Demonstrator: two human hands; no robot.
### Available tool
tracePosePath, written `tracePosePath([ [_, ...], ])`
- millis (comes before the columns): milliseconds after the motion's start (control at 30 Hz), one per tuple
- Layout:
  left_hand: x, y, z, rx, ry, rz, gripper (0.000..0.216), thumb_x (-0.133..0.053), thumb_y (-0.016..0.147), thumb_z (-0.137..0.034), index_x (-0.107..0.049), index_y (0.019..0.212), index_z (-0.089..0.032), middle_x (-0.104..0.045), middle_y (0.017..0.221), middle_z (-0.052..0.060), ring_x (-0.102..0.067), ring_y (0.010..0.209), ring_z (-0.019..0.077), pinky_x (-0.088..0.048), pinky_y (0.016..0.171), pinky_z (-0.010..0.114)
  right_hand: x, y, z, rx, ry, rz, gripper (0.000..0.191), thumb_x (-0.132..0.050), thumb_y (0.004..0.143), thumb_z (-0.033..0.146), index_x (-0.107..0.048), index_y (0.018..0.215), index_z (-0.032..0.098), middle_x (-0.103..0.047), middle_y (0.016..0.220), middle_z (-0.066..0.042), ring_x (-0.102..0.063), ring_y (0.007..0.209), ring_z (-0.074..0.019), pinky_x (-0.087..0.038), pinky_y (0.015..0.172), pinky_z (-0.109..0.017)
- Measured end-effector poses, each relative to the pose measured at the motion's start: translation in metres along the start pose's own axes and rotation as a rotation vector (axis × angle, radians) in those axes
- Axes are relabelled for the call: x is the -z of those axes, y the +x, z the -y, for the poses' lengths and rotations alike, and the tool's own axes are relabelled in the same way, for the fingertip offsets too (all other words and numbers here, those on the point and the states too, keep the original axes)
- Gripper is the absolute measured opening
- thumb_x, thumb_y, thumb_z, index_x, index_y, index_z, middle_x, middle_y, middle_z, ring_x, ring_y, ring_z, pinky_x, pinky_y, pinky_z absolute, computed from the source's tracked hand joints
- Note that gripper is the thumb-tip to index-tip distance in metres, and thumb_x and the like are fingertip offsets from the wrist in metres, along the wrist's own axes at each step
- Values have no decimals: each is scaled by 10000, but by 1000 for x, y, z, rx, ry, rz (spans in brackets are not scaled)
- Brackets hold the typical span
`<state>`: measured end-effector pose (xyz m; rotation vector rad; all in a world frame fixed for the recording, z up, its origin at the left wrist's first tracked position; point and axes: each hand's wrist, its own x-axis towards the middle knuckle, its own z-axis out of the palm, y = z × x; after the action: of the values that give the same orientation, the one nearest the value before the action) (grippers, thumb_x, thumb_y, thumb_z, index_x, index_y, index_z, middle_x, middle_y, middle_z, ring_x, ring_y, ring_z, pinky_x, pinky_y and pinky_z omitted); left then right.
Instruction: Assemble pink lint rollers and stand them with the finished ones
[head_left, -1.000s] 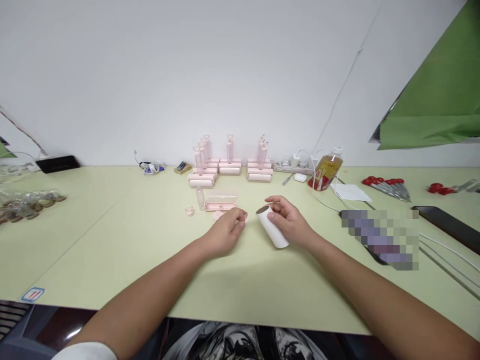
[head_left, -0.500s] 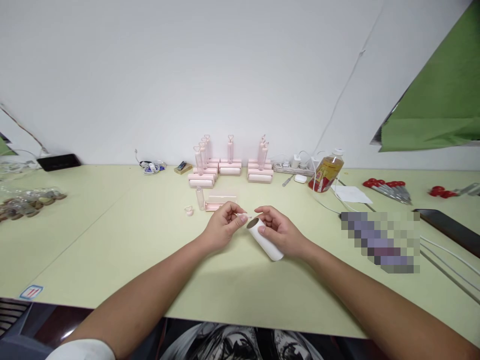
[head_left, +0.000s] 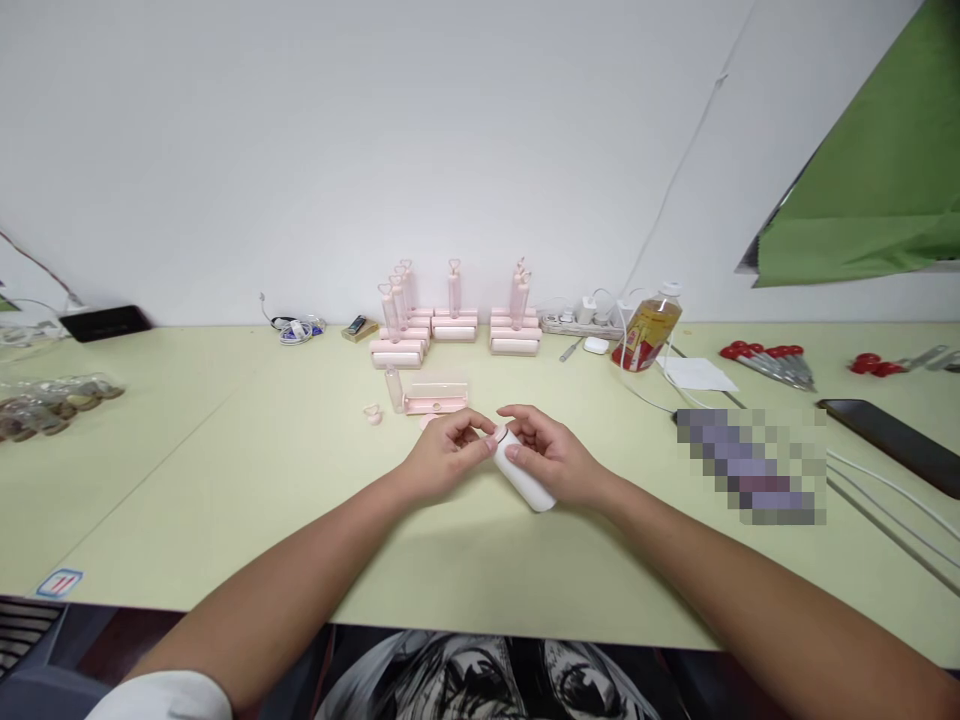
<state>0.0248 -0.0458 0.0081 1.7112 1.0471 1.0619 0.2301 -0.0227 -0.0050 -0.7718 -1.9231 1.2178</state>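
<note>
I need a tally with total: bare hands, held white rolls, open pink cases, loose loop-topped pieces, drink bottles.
Left hand and right hand: 2
Held white roll: 1
Open pink case: 1
Loose loop-topped piece: 1
Drink bottle: 1
Total: 6

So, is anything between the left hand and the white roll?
Only the small pale disc, which the left hand holds at the upper end of the white roll; whether it sits flush is too small to tell. Nothing else visible intervenes. The right hand grips the roll's side.
</note>
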Motion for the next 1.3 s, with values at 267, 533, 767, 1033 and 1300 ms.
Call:
tracePosePath([
  [267,4,0,-3,-133,103,61,293,-638,822,-429,-638,995,-193,-631,1033,64,-590,834,163,-478,696,286,2,0,-1,42,-110,-14,409,-558,897,398,-513,1267,231,-593,907,-28,-548,756,-155,-448,667,-285],
  [533,-1,-5,1,-272,180,-121,595,-691,763,-308,-381,1270,-275,-399,1239,79,-514,907,145,-487,654,250,1,1,2,12,-38,-70,440,-564,887,404,-459,1280,234,-604,964,-47,-579,814,-175,-465,716,-309],
  [767,1,-5,0,-265,243,101,399,-650,806,-349,-511,1167,-247,-510,1125,64,-511,871,155,-457,584,230,2,0,3,28,-39,-67,458,-577,877,415,-442,1280,243,-626,999,-59,-599,837,-186,-477,729,-323],
  [1033,4,-4,4,-251,224,45,354,-639,822,-335,-579,1163,-262,-502,1173,72,-530,857,144,-471,617,241,3,2,1,25,-33,-57,452,-581,876,397,-442,1279,246,-628,1008,-54,-598,834,-181,-471,738,-325],
  [1300,2,-6,1,-252,245,59,399,-637,822,-356,-563,1202,-263,-463,1257,88,-545,895,157,-495,617,247,3,1,1,13,-40,-76,451,-581,875,399,-442,1275,242,-621,1010,-55,-602,853,-185,-479,756,-339],
])
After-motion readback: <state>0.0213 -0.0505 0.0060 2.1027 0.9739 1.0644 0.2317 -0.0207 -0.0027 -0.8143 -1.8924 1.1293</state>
